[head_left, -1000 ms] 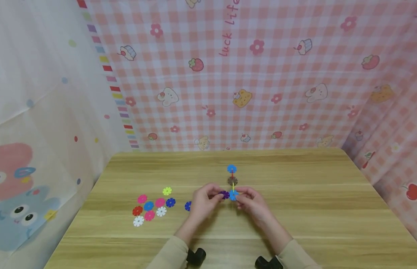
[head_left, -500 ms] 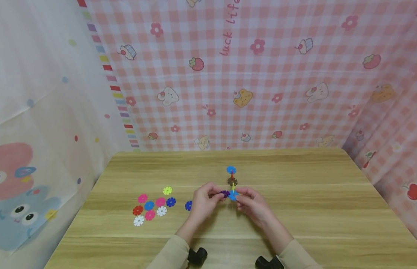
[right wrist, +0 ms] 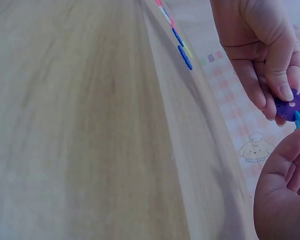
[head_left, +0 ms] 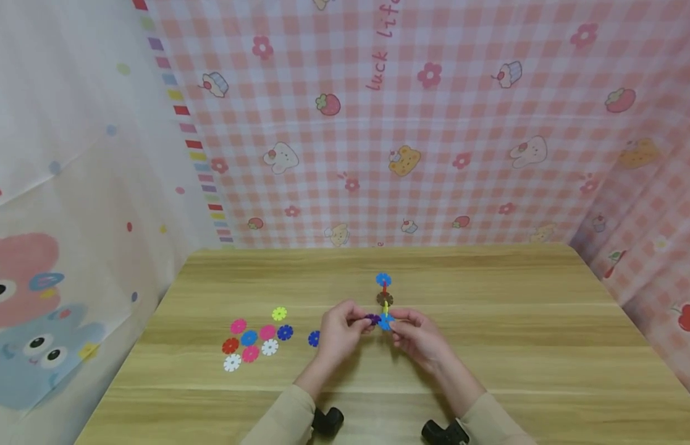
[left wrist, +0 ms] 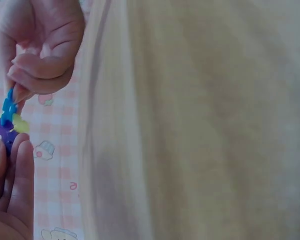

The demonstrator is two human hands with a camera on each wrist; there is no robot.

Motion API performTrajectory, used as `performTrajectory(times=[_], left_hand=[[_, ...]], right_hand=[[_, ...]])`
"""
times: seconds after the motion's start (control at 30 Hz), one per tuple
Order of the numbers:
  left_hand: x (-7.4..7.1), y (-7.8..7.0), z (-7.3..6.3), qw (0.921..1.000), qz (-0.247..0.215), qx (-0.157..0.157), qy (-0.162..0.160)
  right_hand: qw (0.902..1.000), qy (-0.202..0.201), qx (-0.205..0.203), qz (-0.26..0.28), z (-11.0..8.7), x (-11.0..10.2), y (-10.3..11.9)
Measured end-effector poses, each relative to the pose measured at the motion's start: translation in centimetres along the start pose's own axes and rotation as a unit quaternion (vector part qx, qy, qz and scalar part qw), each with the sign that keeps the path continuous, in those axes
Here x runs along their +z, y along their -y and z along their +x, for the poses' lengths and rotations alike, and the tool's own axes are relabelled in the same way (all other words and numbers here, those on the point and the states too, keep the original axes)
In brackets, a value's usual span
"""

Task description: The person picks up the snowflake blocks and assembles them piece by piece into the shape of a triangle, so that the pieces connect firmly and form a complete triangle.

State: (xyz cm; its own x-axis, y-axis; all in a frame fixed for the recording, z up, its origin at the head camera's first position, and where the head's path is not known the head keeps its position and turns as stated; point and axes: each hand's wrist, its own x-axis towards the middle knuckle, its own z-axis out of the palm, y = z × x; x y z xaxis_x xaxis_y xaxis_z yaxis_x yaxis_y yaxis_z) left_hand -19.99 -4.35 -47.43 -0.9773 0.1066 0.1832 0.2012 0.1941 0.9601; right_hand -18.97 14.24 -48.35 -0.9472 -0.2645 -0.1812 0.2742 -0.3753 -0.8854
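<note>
While the left hand [head_left: 341,334] pinches a purple notched disc [head_left: 372,319] between thumb and fingers, the right hand [head_left: 421,343] pinches, fingertips nearly together, the lower blue disc [head_left: 385,322] touching it. Yellow [head_left: 386,308], brown [head_left: 385,299] and red discs [head_left: 385,288] link that to an upper blue disc [head_left: 383,280], toward the far edge of the table [head_left: 517,340]. Loose discs [head_left: 249,338] lie nearer its left edge.

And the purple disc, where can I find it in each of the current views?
Head: purple disc below centre, slightly right, pinched by the left hand.
Left wrist: purple disc at the left edge, slightly below mid-height.
Right wrist: purple disc by the right edge, slightly above mid-height.
Shared landmark: the light-blue disc meeting it.
</note>
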Motion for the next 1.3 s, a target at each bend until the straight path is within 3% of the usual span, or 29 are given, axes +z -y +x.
performTrajectory(times=[0.13,0.57,0.83,1.07,1.3], left_hand=[[0.2,0.2,0.0,0.9998,0.015,0.007,-0.008],[0.8,0.3,0.0,0.9994,-0.007,0.013,-0.031],[0.7,0.3,-0.3,0.9940,0.087,0.059,-0.029],[1.1,0.2,-0.3,0.9976,0.051,0.032,-0.033],[1.0,0.1,0.0,0.9966,0.076,0.030,-0.008]], right_hand=[[1.0000,-0.006,0.005,-0.003,0.0,-0.1,0.0],[0.9988,-0.045,0.015,0.010,0.3,0.4,-0.1],[0.9991,-0.038,0.018,0.003,0.2,0.1,-0.3],[0.9990,-0.043,0.010,0.011,0.2,0.4,-0.3],[0.9985,-0.055,0.003,0.000,0.2,0.2,-0.3]])
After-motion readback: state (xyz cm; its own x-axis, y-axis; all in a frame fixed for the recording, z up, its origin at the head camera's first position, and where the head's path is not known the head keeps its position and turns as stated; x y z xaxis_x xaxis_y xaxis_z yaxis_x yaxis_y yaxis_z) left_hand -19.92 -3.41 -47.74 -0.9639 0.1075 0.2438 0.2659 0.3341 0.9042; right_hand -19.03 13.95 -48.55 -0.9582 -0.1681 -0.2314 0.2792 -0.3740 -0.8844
